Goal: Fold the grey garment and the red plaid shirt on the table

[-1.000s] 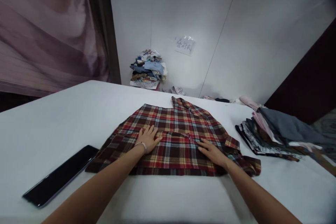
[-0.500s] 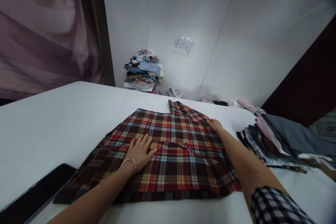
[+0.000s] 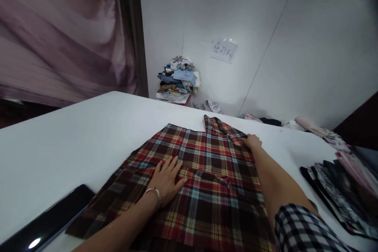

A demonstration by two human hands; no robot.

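Observation:
A red, brown and blue plaid shirt (image 3: 203,173) lies spread on the white table (image 3: 73,141), its collar at the far edge. My left hand (image 3: 167,179) rests flat on the shirt's middle, fingers stretched out, a bracelet at the wrist. My right hand (image 3: 252,141) reaches to the far right shoulder of the shirt near the collar. Its fingers curl over the cloth edge, and I cannot see whether they pinch it.
A dark flat tablet (image 3: 44,224) lies at the near left of the table. A stack of folded clothes (image 3: 342,173) sits at the right. Beyond the table a heap of clothes (image 3: 178,80) stands against the white wall, under a paper label (image 3: 224,49).
My right hand has gone from the shirt's near right part up to its far right shoulder. The left hand stays flat on the middle. The view has shifted left.

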